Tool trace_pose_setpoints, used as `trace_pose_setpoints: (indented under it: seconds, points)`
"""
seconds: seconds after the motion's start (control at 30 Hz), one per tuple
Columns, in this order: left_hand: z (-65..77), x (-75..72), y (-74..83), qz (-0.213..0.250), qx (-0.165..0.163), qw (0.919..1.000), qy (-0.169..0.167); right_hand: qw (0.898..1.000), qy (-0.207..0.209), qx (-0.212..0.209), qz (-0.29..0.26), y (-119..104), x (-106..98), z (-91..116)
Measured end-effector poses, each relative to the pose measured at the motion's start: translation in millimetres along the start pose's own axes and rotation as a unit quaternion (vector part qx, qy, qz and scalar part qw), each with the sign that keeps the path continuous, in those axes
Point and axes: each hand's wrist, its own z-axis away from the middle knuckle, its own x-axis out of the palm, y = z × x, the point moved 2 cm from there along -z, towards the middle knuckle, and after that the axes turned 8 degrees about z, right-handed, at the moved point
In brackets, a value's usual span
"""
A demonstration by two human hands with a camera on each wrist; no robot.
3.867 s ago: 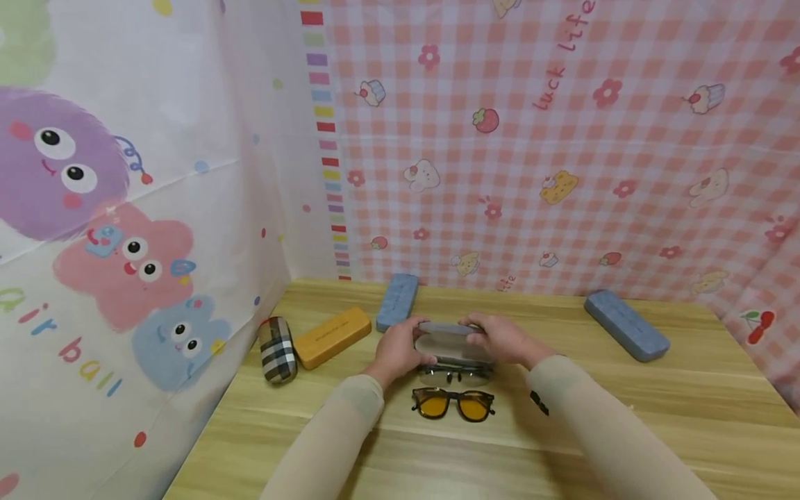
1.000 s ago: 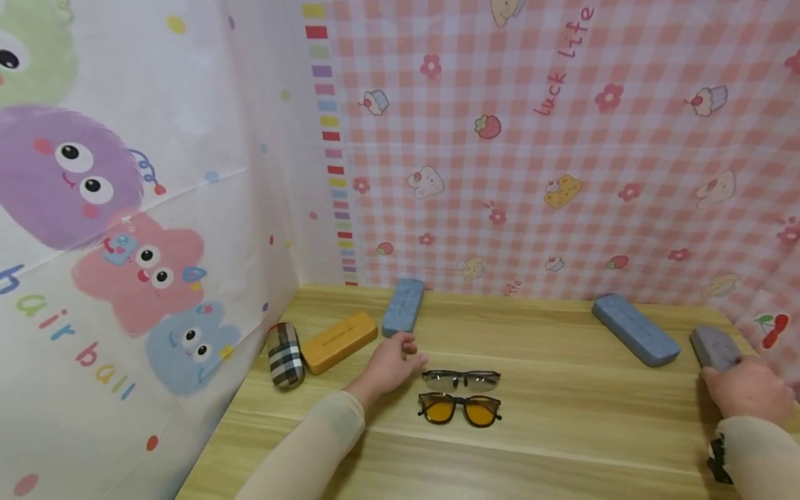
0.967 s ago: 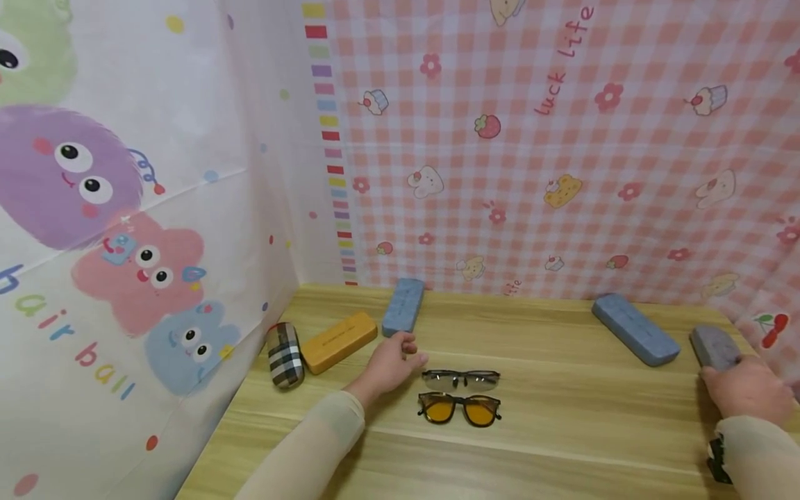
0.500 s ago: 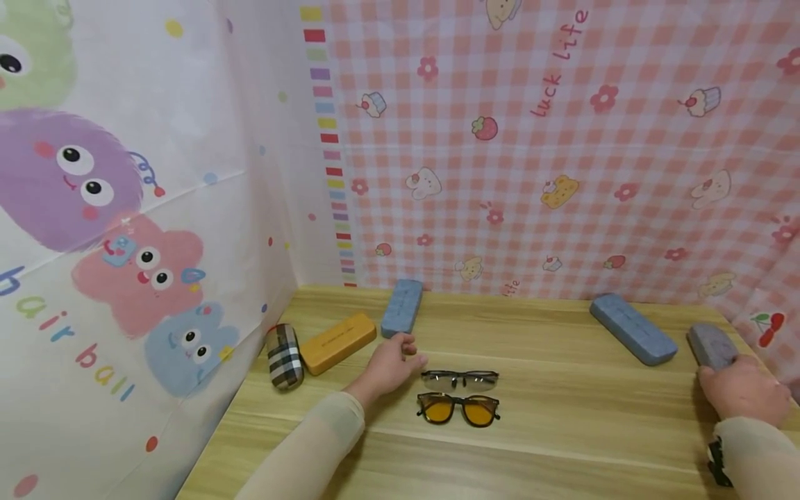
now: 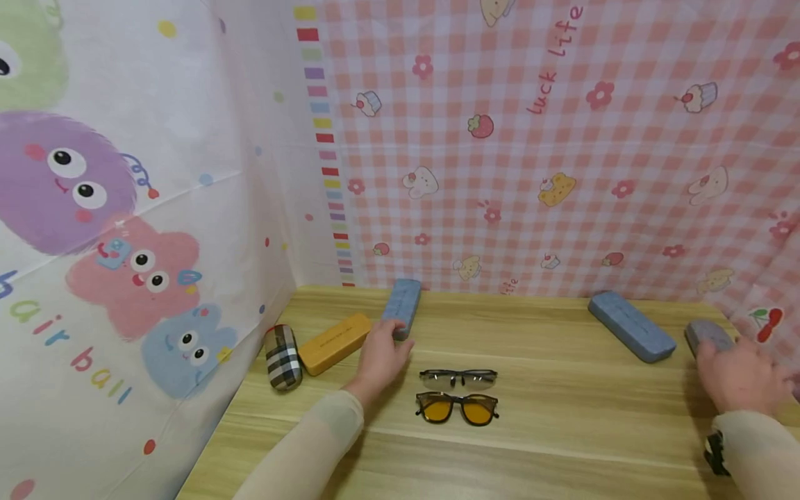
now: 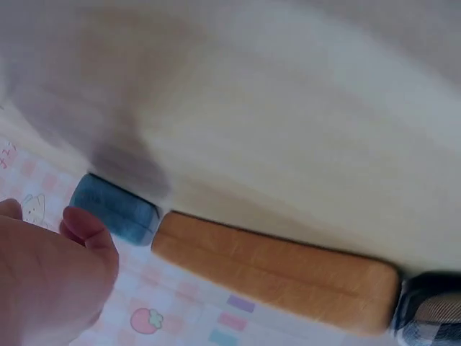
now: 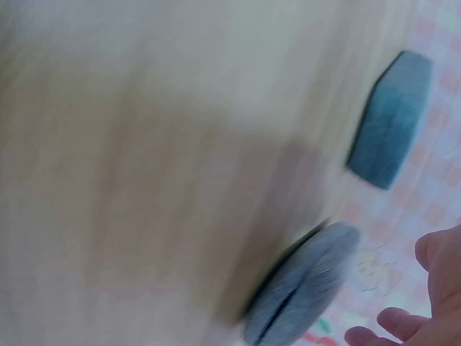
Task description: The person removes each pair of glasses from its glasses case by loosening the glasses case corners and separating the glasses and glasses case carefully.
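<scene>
Left blue glasses case: behind the orange-lens glasses, a bit to the left.
Left hand: fingers loosely bent, holding nothing, by that case; maybe touching, hard to tell.
Grey glasses case: far right of the orange-lens glasses.
Right hand: fingers loose and a bit apart, holding nothing, close to the grey case.

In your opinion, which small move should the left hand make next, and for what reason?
Probably the left hand should grip the near end of the blue glasses case beside the orange case. Its loosely curled fingers are at that end, seemingly holding nothing, while the half-rim glasses and the amber-lensed glasses lie on the table, outside any case.
</scene>
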Motion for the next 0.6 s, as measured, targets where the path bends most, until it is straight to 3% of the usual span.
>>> trace_pose_setpoints:
  seconds: [0.17,0.3,0.43,0.6]
  points:
    - [-10.0,2.6,5.1,-0.039,-0.05,0.998,0.005,0.998,0.027,-0.038,-0.045,-17,-10,10]
    - [-19.8,6.5,8.1,-0.067,-0.081,0.9945,0.001,0.988,0.054,-0.122,-0.073,-34,-13,21]
    - [-26.8,8.9,8.8,-0.09,-0.099,0.991,0.009,0.967,0.1,-0.216,-0.087,-54,-12,31]
    - [-30.1,10.3,2.0,-0.112,-0.123,0.9858,0.02,0.938,0.151,-0.284,-0.126,-77,-6,44]
